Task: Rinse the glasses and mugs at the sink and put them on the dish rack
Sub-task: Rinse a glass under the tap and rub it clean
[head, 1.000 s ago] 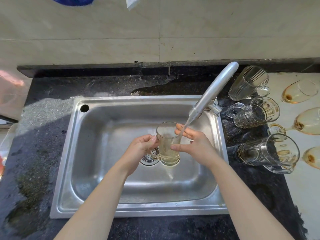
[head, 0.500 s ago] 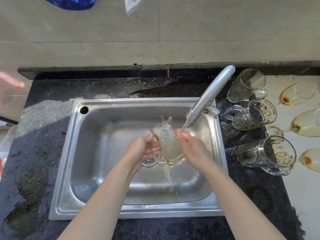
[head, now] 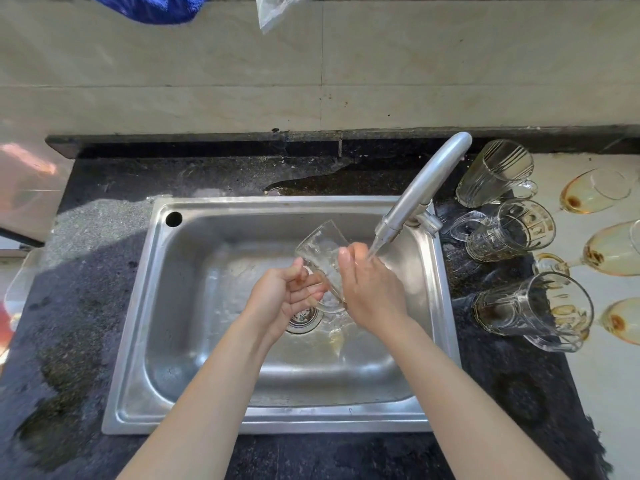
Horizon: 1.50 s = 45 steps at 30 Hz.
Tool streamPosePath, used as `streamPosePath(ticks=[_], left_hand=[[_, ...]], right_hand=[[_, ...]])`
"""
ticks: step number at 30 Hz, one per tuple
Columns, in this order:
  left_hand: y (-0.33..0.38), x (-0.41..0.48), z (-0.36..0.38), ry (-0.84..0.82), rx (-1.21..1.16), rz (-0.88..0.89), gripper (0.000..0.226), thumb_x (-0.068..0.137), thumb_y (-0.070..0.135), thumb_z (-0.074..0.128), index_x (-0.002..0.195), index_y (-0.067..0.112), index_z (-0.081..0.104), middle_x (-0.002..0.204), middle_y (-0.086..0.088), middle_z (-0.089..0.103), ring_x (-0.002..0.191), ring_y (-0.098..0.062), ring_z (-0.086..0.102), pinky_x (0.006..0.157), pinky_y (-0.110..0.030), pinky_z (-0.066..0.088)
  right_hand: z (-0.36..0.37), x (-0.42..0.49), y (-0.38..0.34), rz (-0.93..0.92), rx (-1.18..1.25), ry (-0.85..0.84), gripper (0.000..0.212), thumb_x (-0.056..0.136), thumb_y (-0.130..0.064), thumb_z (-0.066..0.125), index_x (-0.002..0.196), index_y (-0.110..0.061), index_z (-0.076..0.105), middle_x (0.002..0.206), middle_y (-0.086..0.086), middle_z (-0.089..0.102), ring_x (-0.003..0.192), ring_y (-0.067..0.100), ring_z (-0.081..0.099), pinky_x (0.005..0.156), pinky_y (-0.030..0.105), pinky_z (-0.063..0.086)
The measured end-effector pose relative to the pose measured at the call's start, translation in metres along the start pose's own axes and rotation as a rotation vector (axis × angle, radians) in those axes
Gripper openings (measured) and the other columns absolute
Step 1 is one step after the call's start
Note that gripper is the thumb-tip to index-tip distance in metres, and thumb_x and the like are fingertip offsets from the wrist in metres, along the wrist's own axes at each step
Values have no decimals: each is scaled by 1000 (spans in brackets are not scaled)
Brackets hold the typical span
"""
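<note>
While water from the faucet (head: 426,188) falls on its knuckles, the right hand (head: 372,289) grips the body of a clear glass mug (head: 320,249), fingers curled round it. The left hand (head: 285,296) holds the mug at its handle side, fingers curled. The mug is tilted over the sink (head: 131,341), mouth toward eleven o'clock, just above the drain (head: 299,320). The faucet stands at one o'clock of the hands. At three o'clock of the sink, three more glass mugs (head: 512,232) sit on the dark counter (head: 86,306). Beyond them are stained stemmed glasses (head: 611,252).
</note>
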<state>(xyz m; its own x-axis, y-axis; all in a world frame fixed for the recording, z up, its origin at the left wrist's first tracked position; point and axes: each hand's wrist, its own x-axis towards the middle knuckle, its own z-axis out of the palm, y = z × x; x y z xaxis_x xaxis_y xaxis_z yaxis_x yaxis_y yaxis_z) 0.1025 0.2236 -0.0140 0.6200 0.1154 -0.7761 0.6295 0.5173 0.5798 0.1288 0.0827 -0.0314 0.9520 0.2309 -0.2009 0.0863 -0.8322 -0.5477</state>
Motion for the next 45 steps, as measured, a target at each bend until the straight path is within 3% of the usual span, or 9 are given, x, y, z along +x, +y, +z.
streamPosePath(ticks=[4, 10, 14, 18, 26, 35, 37, 40, 45], left_hand=[[0, 1, -1, 13, -27, -1, 34, 98, 22, 49, 66, 10, 51, 82, -14, 72, 65, -20, 72, 58, -24, 58], [-3, 11, 8, -12, -48, -17, 31, 99, 29, 48, 72, 13, 51, 87, -15, 72, 59, -17, 71, 45, -17, 53], [0, 16, 24, -15, 56, 5, 27, 99, 35, 47, 81, 14, 52, 90, -11, 71, 64, -14, 69, 46, -17, 50], [8, 20, 37, -31, 183, 18, 28, 98, 38, 49, 87, 13, 56, 72, -3, 73, 58, -12, 68, 54, -20, 50], [8, 25, 62, -18, 424, 53, 45, 96, 41, 52, 106, -1, 66, 106, -26, 69, 83, -27, 66, 52, -22, 56], [4, 21, 63, -107, 613, 16, 32, 96, 38, 50, 90, 9, 63, 101, -20, 70, 75, -19, 67, 63, -26, 54], [2, 15, 61, -106, 539, 3, 30, 100, 29, 44, 85, 7, 59, 85, -13, 66, 68, -16, 62, 64, -27, 53], [-5, 7, 63, -137, 120, -111, 31, 103, 18, 36, 77, 11, 51, 66, -3, 54, 54, -12, 56, 59, -29, 47], [-11, 7, 60, -142, -150, -227, 37, 102, 34, 37, 70, 16, 44, 46, 7, 37, 32, -5, 34, 46, -20, 38]], right_hand=[[-18, 16, 12, 499, 615, -259, 45, 99, -51, 36, 88, -16, 62, 96, 6, 66, 81, 24, 65, 67, 35, 53], [-38, -3, 24, 607, 1203, -529, 51, 83, -56, 61, 111, -14, 60, 85, 13, 69, 69, 30, 68, 55, 32, 59], [-41, -1, 29, 590, 1221, -439, 56, 76, -56, 67, 115, -17, 61, 82, 11, 69, 70, 30, 68, 59, 34, 58], [-45, -6, 40, 599, 1129, -478, 62, 72, -63, 66, 112, -15, 65, 85, 9, 68, 71, 22, 63, 57, 28, 53], [-38, -12, 59, 801, 1357, -365, 77, 61, -63, 74, 109, -4, 64, 88, 21, 61, 55, 22, 56, 46, 24, 47], [-35, -27, 67, 900, 1528, -398, 69, 67, -61, 69, 105, -3, 65, 80, 18, 67, 59, 23, 60, 50, 25, 48], [-34, -30, 66, 871, 1522, -405, 70, 66, -59, 70, 107, -3, 65, 80, 17, 66, 59, 23, 62, 49, 25, 48], [-32, -35, 62, 795, 1529, -393, 64, 71, -56, 67, 107, -3, 65, 81, 14, 64, 61, 22, 62, 50, 26, 47], [-33, -41, 58, 587, 1453, -345, 43, 81, -48, 60, 104, -13, 68, 74, 6, 63, 63, 18, 54, 56, 28, 37]])
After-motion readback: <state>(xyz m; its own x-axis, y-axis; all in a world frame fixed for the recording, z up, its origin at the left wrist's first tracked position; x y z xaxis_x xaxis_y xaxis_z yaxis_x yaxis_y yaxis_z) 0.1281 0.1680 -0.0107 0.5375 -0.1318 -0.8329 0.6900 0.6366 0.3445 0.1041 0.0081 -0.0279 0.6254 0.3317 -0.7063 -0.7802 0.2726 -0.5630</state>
